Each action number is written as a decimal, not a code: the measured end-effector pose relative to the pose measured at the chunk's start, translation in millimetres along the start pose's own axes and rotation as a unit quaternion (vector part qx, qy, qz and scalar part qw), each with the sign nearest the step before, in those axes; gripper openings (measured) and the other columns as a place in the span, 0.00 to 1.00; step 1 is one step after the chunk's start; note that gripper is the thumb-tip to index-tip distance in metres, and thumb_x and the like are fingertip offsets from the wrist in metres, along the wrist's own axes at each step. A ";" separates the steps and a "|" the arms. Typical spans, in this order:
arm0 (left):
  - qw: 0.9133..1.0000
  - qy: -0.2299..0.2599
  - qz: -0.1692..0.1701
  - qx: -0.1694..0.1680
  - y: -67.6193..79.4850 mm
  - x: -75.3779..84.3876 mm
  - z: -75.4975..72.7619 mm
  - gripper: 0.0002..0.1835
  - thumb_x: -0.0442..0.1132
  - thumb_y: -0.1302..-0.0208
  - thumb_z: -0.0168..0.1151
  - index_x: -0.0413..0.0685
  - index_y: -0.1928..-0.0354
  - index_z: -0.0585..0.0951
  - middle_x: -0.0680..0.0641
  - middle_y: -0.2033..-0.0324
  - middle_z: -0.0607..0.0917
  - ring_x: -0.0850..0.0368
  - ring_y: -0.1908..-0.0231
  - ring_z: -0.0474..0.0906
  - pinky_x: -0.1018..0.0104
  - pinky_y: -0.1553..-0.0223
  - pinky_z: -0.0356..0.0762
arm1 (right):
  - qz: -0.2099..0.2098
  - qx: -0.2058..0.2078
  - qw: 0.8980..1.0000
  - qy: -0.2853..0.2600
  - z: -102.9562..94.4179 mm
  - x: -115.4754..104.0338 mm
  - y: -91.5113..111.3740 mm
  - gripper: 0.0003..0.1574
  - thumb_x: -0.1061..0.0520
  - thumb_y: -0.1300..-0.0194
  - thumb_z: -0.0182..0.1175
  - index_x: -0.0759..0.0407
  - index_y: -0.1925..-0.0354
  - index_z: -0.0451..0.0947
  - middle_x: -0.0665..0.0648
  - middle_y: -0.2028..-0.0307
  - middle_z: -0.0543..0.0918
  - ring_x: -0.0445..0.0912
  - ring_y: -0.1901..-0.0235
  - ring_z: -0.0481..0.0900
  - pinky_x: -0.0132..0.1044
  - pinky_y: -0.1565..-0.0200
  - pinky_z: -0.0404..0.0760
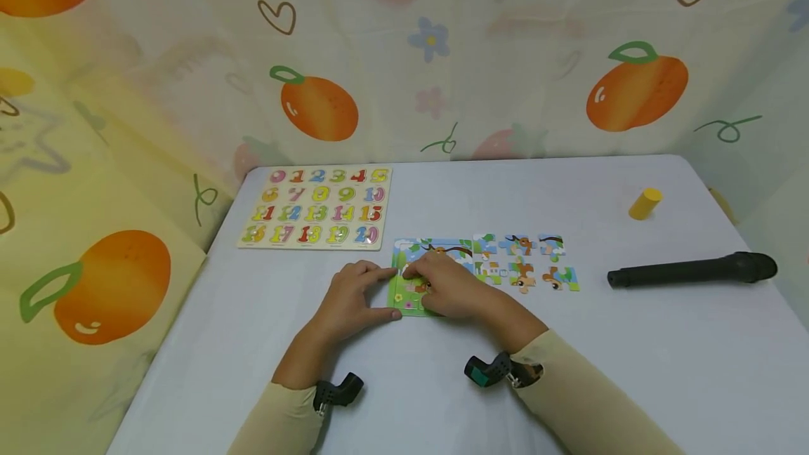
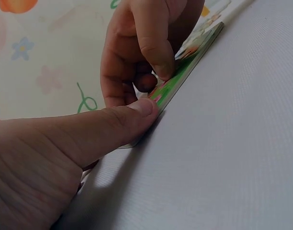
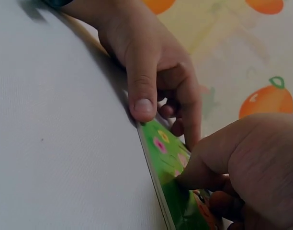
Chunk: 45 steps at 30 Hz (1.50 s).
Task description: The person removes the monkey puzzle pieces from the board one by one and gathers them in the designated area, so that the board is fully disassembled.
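A green-edged jigsaw board (image 1: 409, 306) with a cartoon animal picture lies flat on the table. My left hand (image 1: 349, 299) braces its left side, thumb at the near corner and index finger on the edge farther up. Over the board's left part bends my right hand (image 1: 456, 288), its thumb and index finger set apart on either side of a brown-and-green puzzle piece (image 1: 420, 287), seemingly pinching it. The right hand covers much of the board. Right beside the board, loose puzzle pieces (image 1: 522, 279) lie in two rows.
A number board (image 1: 316, 213) with coloured numerals lies at the back left. On the right are a black microphone (image 1: 689, 271) and, behind it, a small yellow cylinder (image 1: 645, 203). A printed curtain (image 1: 480, 90) hangs behind the white-covered table (image 1: 253, 314).
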<state>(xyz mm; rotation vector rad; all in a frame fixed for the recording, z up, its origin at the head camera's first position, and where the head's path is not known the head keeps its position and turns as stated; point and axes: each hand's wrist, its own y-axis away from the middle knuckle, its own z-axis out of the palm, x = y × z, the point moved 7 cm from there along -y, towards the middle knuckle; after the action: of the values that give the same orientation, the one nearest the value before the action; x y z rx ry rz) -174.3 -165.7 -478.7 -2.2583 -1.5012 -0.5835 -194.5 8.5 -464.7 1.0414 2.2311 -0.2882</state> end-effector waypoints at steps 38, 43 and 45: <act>1.000 -0.007 0.003 0.007 -1.1 -1.6 0.1 0.41 0.56 0.52 0.88 0.56 0.34 0.85 0.52 0.48 0.84 0.50 0.45 0.77 0.46 0.39 0.71 | 0.028 0.016 0.990 -0.138 0.4 7.6 -0.2 0.28 0.71 0.38 0.65 0.51 0.42 0.77 0.48 0.57 0.81 0.45 0.55 0.76 0.42 0.50 0.75; 1.000 -0.009 0.006 0.011 -2.3 -0.6 0.2 0.41 0.57 0.52 0.88 0.56 0.34 0.85 0.52 0.49 0.84 0.50 0.45 0.77 0.46 0.39 0.71 | 0.016 0.030 0.988 -0.151 -0.2 8.1 0.0 0.20 0.63 0.29 0.67 0.53 0.43 0.76 0.48 0.60 0.81 0.44 0.61 0.76 0.40 0.55 0.74; 1.000 -0.008 0.008 0.013 -2.3 -0.4 0.3 0.41 0.57 0.52 0.88 0.56 0.35 0.86 0.52 0.49 0.84 0.50 0.45 0.77 0.46 0.40 0.72 | 0.015 0.038 0.988 -0.150 -0.4 8.0 0.3 0.17 0.61 0.26 0.66 0.53 0.43 0.76 0.48 0.61 0.81 0.44 0.64 0.75 0.40 0.57 0.73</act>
<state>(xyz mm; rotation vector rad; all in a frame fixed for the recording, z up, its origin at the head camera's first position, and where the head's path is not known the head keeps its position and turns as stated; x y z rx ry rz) -176.6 -165.0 -479.0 -2.2592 -1.4887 -0.5401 -198.3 13.7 -469.5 0.9974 1.9461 -0.4863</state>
